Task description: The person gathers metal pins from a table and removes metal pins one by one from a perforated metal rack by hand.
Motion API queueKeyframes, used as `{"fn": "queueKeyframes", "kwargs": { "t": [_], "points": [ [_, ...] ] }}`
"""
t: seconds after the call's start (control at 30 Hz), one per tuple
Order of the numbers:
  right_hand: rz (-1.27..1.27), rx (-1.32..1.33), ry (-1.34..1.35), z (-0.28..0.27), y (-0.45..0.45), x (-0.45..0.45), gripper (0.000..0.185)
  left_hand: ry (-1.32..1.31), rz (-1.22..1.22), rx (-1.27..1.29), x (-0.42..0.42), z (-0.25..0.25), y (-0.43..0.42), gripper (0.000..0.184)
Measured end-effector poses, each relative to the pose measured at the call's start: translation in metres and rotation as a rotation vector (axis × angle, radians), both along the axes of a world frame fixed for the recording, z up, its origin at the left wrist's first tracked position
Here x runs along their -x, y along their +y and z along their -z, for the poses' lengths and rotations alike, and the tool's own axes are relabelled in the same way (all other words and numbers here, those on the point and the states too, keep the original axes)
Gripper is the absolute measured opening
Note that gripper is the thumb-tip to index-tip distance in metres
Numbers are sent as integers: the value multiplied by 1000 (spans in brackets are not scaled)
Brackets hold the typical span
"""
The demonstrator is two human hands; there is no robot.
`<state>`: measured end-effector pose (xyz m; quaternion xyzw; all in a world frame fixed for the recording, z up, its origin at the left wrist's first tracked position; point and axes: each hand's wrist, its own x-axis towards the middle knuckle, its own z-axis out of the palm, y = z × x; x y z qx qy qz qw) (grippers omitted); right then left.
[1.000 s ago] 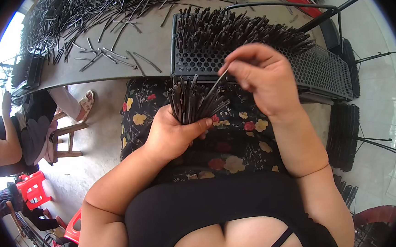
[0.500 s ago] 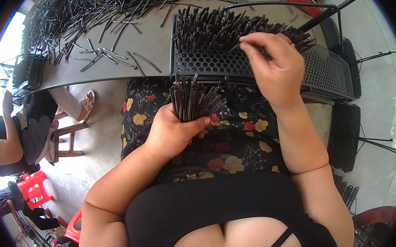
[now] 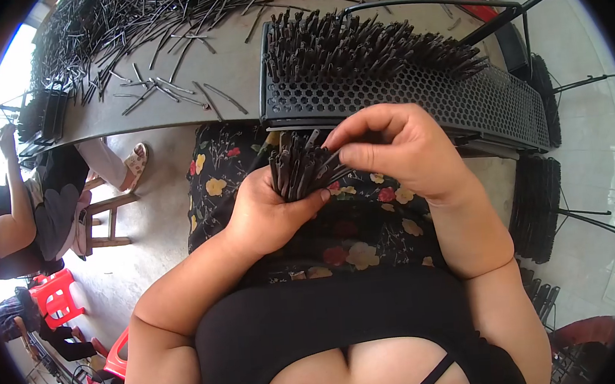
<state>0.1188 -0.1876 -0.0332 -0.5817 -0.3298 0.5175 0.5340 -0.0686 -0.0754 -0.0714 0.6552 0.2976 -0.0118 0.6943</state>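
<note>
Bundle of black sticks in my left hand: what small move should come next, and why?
Probably draw one stick from the bundle with your right hand: that hand is at the bundle's edge, your left hand grips it, and the standing sticks leave near holes of the perforated rack open.

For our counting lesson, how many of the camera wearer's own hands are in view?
2: the left hand around the bundle of dark strips, the right hand at its right side.

Sticks (image 3: 294, 171): black | rack (image 3: 315, 102): black, honeycomb-patterned | cloth (image 3: 346, 236): black, red-yellow floral | table (image 3: 163, 116): grey
</note>
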Motion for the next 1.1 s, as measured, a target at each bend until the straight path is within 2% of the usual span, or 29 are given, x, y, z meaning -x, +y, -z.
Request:
{"fn": "queueKeyframes", "kwargs": {
  "t": [0.07, 0.2, 0.37, 0.57, 0.7, 0.73, 0.8, 0.87, 0.93, 1.0, 1.1],
  "points": [
    [1, -7, 75, 1, -3, 4, 16, -115, -50, 55, 1, 3, 0, 9],
    [32, -19, 63, 12, -5, 5, 14, -74, -27, -15, 0, -2, -1, 10],
    [356, -254, 111, 10, -1, 0, 16, -83, -83, 193, 1, 2, 4, 13],
    [611, -529, -184, 20, 3, -34, 16, -60, -248, 301, -3, 8, 0, 20],
    [680, -564, -202, 19, 1, -43, 16, -60, -241, 329, 0, 17, 5, 21],
    [681, -564, -202, 17, -1, -44, 16, -110, -266, 395, 0, 19, 6, 21],
    [580, -527, -5, 12, -6, -43, 16, -159, -292, 459, 0, 19, 8, 21],
    [445, -364, 113, 2, -10, -35, 17, -216, -362, 681, -2, 14, 9, 20],
    [330, -220, 87, 0, -9, -19, 15, -205, -363, 711, -4, 4, 6, 19],
    [264, -124, 16, 4, -6, -12, 12, -214, -183, 777, -3, 2, 6, 20],
    [360, -251, -45, 10, -4, -27, 13, -186, -117, 677, 0, 12, 6, 17]
  ]
}}
